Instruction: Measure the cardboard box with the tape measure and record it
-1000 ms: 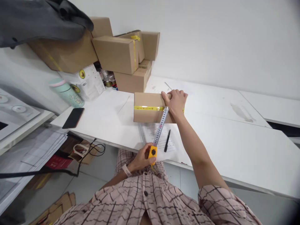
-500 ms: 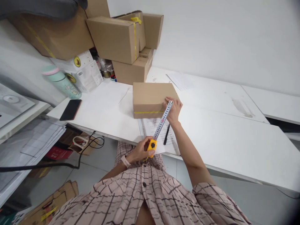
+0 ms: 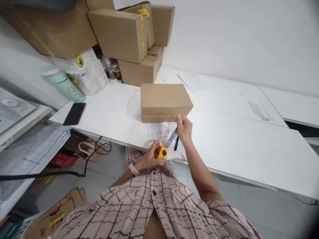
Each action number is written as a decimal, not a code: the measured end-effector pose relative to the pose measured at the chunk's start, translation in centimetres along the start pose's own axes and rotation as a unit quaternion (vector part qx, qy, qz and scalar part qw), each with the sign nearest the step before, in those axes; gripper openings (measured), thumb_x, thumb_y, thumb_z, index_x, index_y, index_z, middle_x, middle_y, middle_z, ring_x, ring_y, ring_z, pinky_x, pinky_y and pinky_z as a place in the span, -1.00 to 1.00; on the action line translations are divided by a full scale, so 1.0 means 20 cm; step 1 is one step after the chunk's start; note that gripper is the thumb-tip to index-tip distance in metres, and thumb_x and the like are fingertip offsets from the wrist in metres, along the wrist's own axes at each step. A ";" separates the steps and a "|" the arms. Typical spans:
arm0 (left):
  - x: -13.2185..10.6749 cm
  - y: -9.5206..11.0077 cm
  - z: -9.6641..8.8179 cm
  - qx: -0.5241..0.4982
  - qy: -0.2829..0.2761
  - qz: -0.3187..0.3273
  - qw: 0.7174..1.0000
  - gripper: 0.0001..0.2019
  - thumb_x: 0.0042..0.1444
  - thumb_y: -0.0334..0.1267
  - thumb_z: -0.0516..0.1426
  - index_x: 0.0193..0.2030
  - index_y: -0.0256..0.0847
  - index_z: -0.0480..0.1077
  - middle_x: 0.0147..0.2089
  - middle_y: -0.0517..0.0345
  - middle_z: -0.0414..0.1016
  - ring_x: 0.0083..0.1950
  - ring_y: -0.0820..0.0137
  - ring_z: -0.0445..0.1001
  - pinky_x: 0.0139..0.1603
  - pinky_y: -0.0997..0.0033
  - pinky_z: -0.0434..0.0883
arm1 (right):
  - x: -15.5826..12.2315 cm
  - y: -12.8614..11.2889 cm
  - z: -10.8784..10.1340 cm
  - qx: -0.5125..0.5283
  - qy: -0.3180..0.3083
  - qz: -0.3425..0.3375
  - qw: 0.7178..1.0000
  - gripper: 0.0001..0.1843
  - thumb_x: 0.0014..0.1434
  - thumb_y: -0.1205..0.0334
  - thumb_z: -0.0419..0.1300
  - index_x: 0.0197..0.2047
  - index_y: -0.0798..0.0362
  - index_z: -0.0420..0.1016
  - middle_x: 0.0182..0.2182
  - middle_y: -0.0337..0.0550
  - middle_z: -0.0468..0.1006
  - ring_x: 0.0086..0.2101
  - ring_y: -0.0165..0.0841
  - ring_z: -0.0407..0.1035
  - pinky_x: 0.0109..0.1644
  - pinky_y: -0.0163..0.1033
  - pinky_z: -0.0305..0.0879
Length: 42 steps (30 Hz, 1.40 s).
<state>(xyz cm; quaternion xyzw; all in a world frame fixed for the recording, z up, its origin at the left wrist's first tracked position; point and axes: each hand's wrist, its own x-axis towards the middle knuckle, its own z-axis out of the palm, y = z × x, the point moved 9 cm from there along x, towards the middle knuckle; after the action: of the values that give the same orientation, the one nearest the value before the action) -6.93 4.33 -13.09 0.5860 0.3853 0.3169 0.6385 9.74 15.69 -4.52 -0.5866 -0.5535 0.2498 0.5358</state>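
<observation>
A yellow tape measure point(image 3: 163, 152) is gripped by my left hand point(image 3: 151, 156) at the table's front edge. A short length of its silver blade runs up to my right hand point(image 3: 184, 129), whose closed fingers pinch the blade's end. Just behind my right hand, a closed cardboard box point(image 3: 165, 98) with a yellow tape strip along its front lies on the white table. Beneath the blade is a printed sheet point(image 3: 159, 130), partly under the box. A black pen point(image 3: 176, 143) lies on that sheet, close to my right wrist.
Stacked cardboard boxes point(image 3: 117, 35) stand at the back left. A mint-green bottle point(image 3: 63, 83) and a phone point(image 3: 74, 114) are at the table's left end. Another paper point(image 3: 194, 82) lies near the wall. A black cable point(image 3: 86, 166) hangs below the table's left edge.
My right hand has come off the box top and moved down toward me. The exposed blade has become shorter. My left hand still holds the tape measure.
</observation>
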 end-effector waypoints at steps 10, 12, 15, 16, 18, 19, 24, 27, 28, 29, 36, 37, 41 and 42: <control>0.00 -0.02 0.00 -0.029 0.034 0.006 0.999 -0.16 0.07 -0.09 0.32 0.37 -0.12 -0.05 0.05 -0.03 0.39 -0.04 0.25 0.49 -0.01 0.17 0.48 | -0.34 0.17 0.01 -0.177 -0.031 -0.022 0.984 -0.58 0.38 -0.08 -0.07 -0.17 0.03 0.46 -0.26 -0.08 0.51 -0.19 -0.26 0.34 -0.07 -0.17 0.24; 0.01 0.07 -0.05 0.023 0.060 0.025 0.998 -0.19 0.08 -0.07 0.30 0.36 -0.14 -0.02 0.03 -0.03 0.42 -0.03 0.23 0.50 -0.01 0.16 0.49 | -0.31 0.25 -0.04 -0.260 -0.021 0.018 0.965 -0.56 0.36 -0.12 -0.04 -0.12 0.05 0.46 -0.26 -0.06 0.50 -0.19 -0.22 0.33 -0.08 -0.15 0.21; 0.07 0.38 -0.20 0.148 0.130 0.130 0.972 -0.16 0.06 -0.03 0.33 0.37 -0.10 0.00 0.13 -0.09 0.42 0.09 0.15 0.48 0.09 0.11 0.48 | -0.29 0.36 -0.04 -0.339 -0.060 0.034 0.938 -0.52 0.32 -0.16 0.03 -0.02 0.09 0.43 -0.25 -0.03 0.54 -0.17 -0.16 0.35 -0.05 -0.11 0.18; 0.10 0.51 -0.25 0.195 0.155 0.181 0.951 -0.15 0.06 -0.01 0.33 0.39 -0.08 -0.01 0.23 -0.13 0.36 0.14 0.13 0.46 0.11 0.10 0.48 | -0.30 0.38 -0.03 -0.354 -0.072 0.030 0.932 -0.52 0.31 -0.15 0.05 0.01 0.10 0.42 -0.22 0.00 0.55 -0.16 -0.15 0.36 -0.03 -0.10 0.17; 0.16 0.79 -0.36 0.303 0.219 0.270 0.888 -0.11 0.07 0.02 0.32 0.43 -0.06 -0.06 0.39 -0.16 0.19 0.28 0.07 0.36 0.21 0.07 0.43 | -0.30 0.40 -0.02 -0.371 -0.089 0.023 0.924 -0.53 0.32 -0.10 0.07 0.07 0.12 0.39 -0.16 0.05 0.57 -0.11 -0.12 0.37 -0.01 -0.09 0.17; 0.22 0.89 -0.40 0.354 0.243 0.286 0.857 -0.11 0.11 0.01 0.29 0.45 -0.05 -0.10 0.44 -0.14 0.12 0.35 0.05 0.29 0.27 0.04 0.38 | -0.30 0.40 -0.01 -0.375 -0.096 0.021 0.922 -0.53 0.33 -0.07 0.08 0.10 0.12 0.37 -0.13 0.07 0.57 -0.10 -0.12 0.37 -0.01 -0.09 0.18; 0.57 1.12 -0.53 0.502 0.247 0.279 0.781 -0.29 0.24 -0.11 0.14 0.46 -0.18 -0.01 0.42 -0.19 0.18 0.39 -0.02 0.20 0.39 -0.10 0.16 | -0.31 0.38 -0.01 -0.387 -0.130 0.036 0.912 -0.58 0.37 0.11 0.03 0.21 0.13 0.28 -0.03 0.10 0.56 -0.07 -0.11 0.38 -0.08 -0.13 0.21; 0.75 1.03 -0.57 0.547 0.204 0.225 0.780 -0.37 0.20 -0.16 0.13 0.40 -0.17 0.16 0.40 -0.14 0.24 0.36 -0.05 0.21 0.39 -0.18 0.10 | -0.32 0.37 -0.03 -0.405 -0.137 0.058 0.902 -0.58 0.38 0.20 -0.02 0.25 0.13 0.24 -0.06 0.09 0.57 -0.09 -0.12 0.40 -0.15 -0.15 0.21; 0.79 0.99 -0.59 0.553 0.198 0.207 0.782 -0.39 0.18 -0.17 0.13 0.38 -0.15 0.21 0.40 -0.12 0.24 0.36 -0.06 0.21 0.38 -0.19 0.10 | -0.32 0.37 -0.03 -0.409 -0.137 0.061 0.900 -0.58 0.38 0.22 -0.04 0.26 0.13 0.24 -0.06 0.09 0.57 -0.09 -0.12 0.40 -0.16 -0.16 0.21; 0.82 0.96 -0.62 0.555 0.200 0.194 0.784 -0.40 0.16 -0.18 0.14 0.36 -0.14 0.24 0.41 -0.11 0.23 0.36 -0.07 0.20 0.38 -0.21 0.09 | -0.32 0.37 -0.03 -0.412 -0.134 0.061 0.899 -0.58 0.39 0.24 -0.05 0.26 0.13 0.25 -0.06 0.09 0.56 -0.09 -0.13 0.40 -0.17 -0.16 0.20; 0.89 0.89 -0.65 0.556 0.198 0.157 0.792 -0.37 0.14 -0.17 0.14 0.38 -0.16 0.25 0.43 -0.15 0.17 0.37 -0.08 0.16 0.39 -0.23 0.02 | -0.36 0.39 -0.07 -0.397 -0.085 0.061 0.912 -0.60 0.37 0.28 -0.07 0.19 0.09 0.37 -0.07 0.05 0.55 -0.11 -0.18 0.38 -0.25 -0.21 0.15; 0.91 0.89 -0.63 0.557 0.193 0.157 0.793 -0.38 0.15 -0.17 0.13 0.38 -0.17 0.25 0.42 -0.15 0.18 0.36 -0.08 0.16 0.39 -0.24 0.01 | -0.37 0.40 -0.08 -0.394 -0.075 0.063 0.914 -0.61 0.37 0.28 -0.06 0.17 0.08 0.39 -0.08 0.04 0.54 -0.12 -0.19 0.37 -0.26 -0.22 0.13; 1.01 0.89 -0.52 0.543 0.156 0.195 0.802 -0.42 0.19 -0.18 0.10 0.36 -0.17 0.27 0.39 -0.11 0.23 0.35 -0.07 0.16 0.39 -0.24 0.01 | -0.41 0.42 -0.17 -0.386 -0.033 0.078 0.919 -0.63 0.36 0.27 -0.04 0.13 0.04 0.44 -0.09 0.01 0.53 -0.13 -0.22 0.34 -0.29 -0.23 0.07; 1.05 0.88 -0.48 0.538 0.144 0.208 0.804 -0.44 0.20 -0.17 0.10 0.36 -0.16 0.27 0.38 -0.10 0.23 0.35 -0.07 0.16 0.39 -0.24 0.01 | -0.42 0.43 -0.20 -0.386 -0.021 0.082 0.919 -0.63 0.35 0.27 -0.04 0.12 0.04 0.45 -0.09 0.01 0.53 -0.13 -0.22 0.34 -0.29 -0.23 0.07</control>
<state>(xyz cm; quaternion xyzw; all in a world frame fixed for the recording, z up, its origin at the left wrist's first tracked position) -3.88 29.15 1.74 0.8491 0.4504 0.2652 0.0765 14.33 8.19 -13.59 -0.7858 -0.5680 0.0722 0.2338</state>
